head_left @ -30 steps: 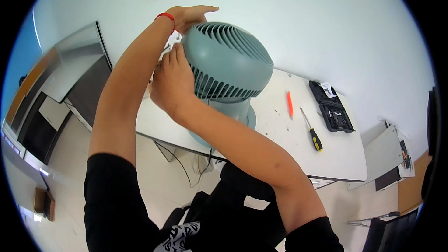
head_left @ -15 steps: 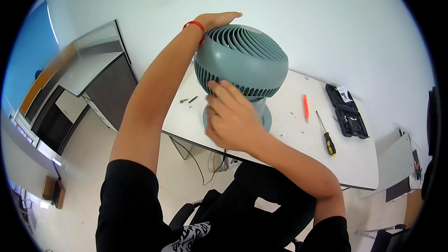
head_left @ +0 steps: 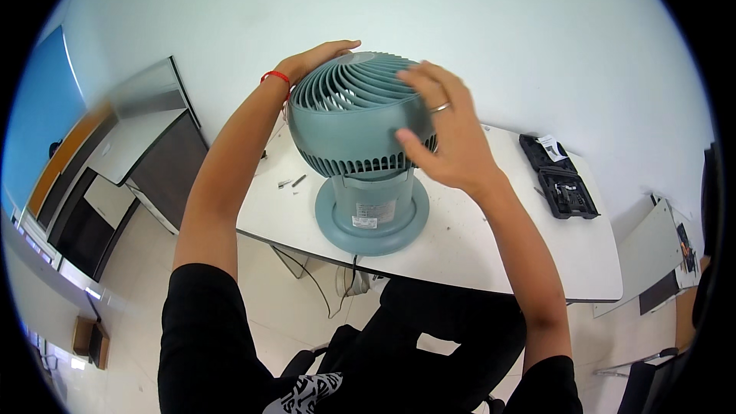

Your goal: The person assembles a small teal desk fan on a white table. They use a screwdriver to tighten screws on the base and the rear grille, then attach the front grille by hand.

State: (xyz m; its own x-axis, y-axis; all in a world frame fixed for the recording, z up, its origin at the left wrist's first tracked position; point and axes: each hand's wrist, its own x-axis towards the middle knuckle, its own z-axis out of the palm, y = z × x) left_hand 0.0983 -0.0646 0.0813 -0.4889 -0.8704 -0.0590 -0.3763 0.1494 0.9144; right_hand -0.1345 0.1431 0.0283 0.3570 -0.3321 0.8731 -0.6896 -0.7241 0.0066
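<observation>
A grey-green fan [head_left: 349, 134] with a round slatted head and a wide round base [head_left: 330, 226] stands upright near the table's front edge. A white label [head_left: 373, 213] shows on its stand. My left hand [head_left: 320, 55], with a red bracelet at the wrist, holds the head's far left side; some of its fingers are hidden behind the casing. My right hand [head_left: 452, 126], wearing a ring, is at the head's right side. Its fingers are spread and slightly blurred, with the fingertips over the top slats; whether they touch is hard to tell.
On the white table [head_left: 460, 261], an open black tool case [head_left: 563, 184] lies at the right. Small dark metal pieces [head_left: 295, 182] sit left of the fan. A cord [head_left: 322, 303] hangs below the front edge. A desk [head_left: 165, 157] stands farther left; a white wall rises behind.
The fan appears farther left and nearer, its label now showing. My right hand has moved from low in front of it up to its right side. The orange tool and screwdriver have become hidden.
</observation>
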